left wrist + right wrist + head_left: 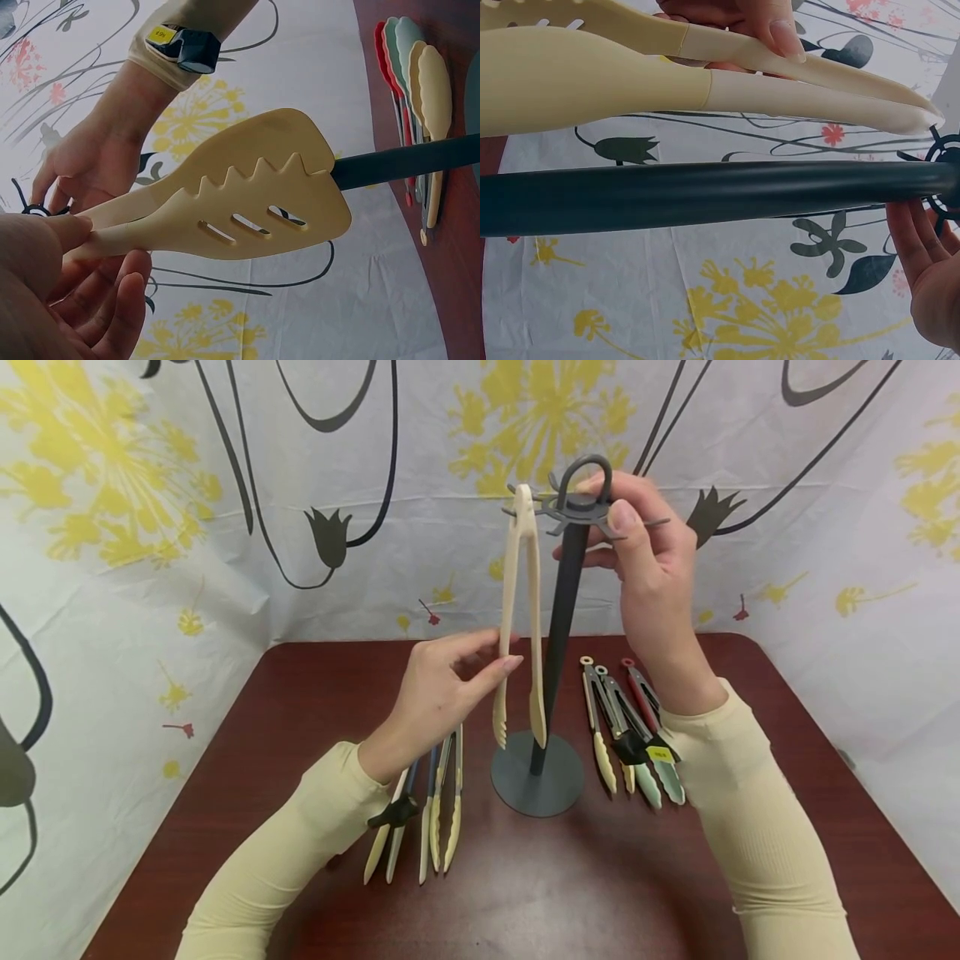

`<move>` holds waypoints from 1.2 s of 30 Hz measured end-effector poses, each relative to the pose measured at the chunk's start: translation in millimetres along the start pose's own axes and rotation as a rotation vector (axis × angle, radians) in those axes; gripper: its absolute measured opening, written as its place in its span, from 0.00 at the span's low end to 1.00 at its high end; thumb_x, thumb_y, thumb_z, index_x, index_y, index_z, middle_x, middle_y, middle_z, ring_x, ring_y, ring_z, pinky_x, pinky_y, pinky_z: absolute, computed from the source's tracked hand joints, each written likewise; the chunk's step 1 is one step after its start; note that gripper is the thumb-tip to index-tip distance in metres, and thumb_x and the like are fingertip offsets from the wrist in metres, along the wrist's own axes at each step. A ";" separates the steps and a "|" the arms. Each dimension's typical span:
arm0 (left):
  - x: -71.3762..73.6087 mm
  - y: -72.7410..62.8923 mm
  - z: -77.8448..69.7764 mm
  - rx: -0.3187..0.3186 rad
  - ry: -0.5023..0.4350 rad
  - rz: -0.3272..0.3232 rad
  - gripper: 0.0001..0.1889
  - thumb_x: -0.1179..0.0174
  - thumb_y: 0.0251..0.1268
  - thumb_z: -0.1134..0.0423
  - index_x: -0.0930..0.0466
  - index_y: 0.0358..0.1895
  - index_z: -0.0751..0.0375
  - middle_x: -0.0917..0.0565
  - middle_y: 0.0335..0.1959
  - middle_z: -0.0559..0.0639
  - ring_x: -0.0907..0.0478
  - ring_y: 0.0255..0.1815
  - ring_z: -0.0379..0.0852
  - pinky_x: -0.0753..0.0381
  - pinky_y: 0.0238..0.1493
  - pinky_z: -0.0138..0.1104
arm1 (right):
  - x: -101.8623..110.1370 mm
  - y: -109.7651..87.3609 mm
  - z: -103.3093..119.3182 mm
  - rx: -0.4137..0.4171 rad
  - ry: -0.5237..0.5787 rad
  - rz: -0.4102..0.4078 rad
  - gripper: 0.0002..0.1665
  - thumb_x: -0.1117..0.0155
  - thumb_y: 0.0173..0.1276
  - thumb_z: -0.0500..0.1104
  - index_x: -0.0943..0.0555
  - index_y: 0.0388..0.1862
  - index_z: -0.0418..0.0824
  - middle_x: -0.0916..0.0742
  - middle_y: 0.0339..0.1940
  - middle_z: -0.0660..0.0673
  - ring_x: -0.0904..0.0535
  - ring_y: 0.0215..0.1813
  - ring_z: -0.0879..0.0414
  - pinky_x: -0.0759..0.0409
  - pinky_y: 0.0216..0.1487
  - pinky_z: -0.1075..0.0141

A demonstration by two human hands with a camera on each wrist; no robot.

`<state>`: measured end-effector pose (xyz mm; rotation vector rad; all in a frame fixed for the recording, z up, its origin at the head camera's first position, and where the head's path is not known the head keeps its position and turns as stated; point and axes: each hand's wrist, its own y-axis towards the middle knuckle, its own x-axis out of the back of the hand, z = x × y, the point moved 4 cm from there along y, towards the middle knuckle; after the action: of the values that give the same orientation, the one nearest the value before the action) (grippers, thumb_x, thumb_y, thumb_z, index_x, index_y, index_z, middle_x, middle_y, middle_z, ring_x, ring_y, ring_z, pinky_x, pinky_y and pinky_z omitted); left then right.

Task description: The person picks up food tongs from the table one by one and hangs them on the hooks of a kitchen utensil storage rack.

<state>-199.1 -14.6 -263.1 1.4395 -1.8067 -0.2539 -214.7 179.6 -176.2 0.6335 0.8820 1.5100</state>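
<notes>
My left hand (438, 689) pinches one arm of a pair of cream-coloured tongs (536, 635) between thumb and fingers. The tongs hang upright with their arms spread, the joined end at the hooks of a dark grey stand (567, 593). In the left wrist view their slotted, toothed heads (255, 217) show large. My right hand (652, 560) grips the stand's top at the hook ring (581, 510), thumb on one hook and fingers behind. The post leans slightly, with its round base (517, 789) low on the table. Right-hand fingers (915, 240) touch the post just under the ring.
Several tongs (456, 810) with cream tips lie on the dark red table (225, 793) left of the base, partly under my left wrist. More tongs (600, 752), with cream, mint and red parts, lie to the right. A patterned sheet (420, 552) stands behind the table.
</notes>
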 end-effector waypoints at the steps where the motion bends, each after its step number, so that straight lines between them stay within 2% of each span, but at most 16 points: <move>1: 0.2 -0.2 0.0 -0.002 -0.003 -0.001 0.10 0.34 0.65 0.56 0.13 0.46 0.52 0.11 0.33 0.44 0.17 0.27 0.32 0.17 0.31 0.30 | 0.1 -0.1 -0.5 0.001 -0.002 0.002 0.19 0.57 0.75 0.35 0.18 0.50 0.34 0.19 0.46 0.42 0.15 0.32 0.48 0.13 0.38 0.61; 9: 1.2 -1.2 0.6 -0.026 0.010 -0.009 0.09 0.34 0.65 0.56 0.12 0.44 0.55 0.12 0.33 0.45 0.19 0.26 0.33 0.18 0.29 0.30 | 0.4 -1.3 -2.8 0.001 -0.007 0.007 0.18 0.57 0.76 0.35 0.18 0.50 0.34 0.18 0.46 0.42 0.15 0.32 0.49 0.14 0.38 0.62; 17: 3.6 -2.7 2.5 -0.009 0.014 -0.022 0.09 0.33 0.64 0.56 0.11 0.43 0.54 0.12 0.32 0.45 0.19 0.25 0.33 0.19 0.26 0.31 | -1.3 -0.9 -2.5 0.002 -0.004 0.004 0.19 0.57 0.76 0.35 0.17 0.49 0.36 0.18 0.46 0.41 0.15 0.32 0.49 0.14 0.37 0.62; 26: 5.5 -3.2 3.3 0.008 0.041 -0.033 0.09 0.32 0.62 0.57 0.11 0.43 0.54 0.14 0.32 0.44 0.23 0.23 0.36 0.26 0.22 0.29 | -2.7 -0.3 -0.5 0.000 0.001 -0.007 0.19 0.57 0.75 0.35 0.17 0.49 0.36 0.18 0.45 0.41 0.15 0.32 0.50 0.14 0.38 0.61; 36: 9.0 -3.7 6.0 0.051 0.098 -0.050 0.16 0.31 0.61 0.54 0.13 0.51 0.54 0.11 0.44 0.46 0.22 0.21 0.35 0.24 0.21 0.31 | -2.2 -0.1 -1.3 -0.005 0.001 -0.004 0.19 0.58 0.75 0.35 0.17 0.49 0.36 0.17 0.45 0.41 0.15 0.32 0.49 0.14 0.38 0.61</move>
<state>-200.8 -25.6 -265.2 1.5080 -1.7110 -0.1603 -215.3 177.1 -176.7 0.6269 0.8795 1.5084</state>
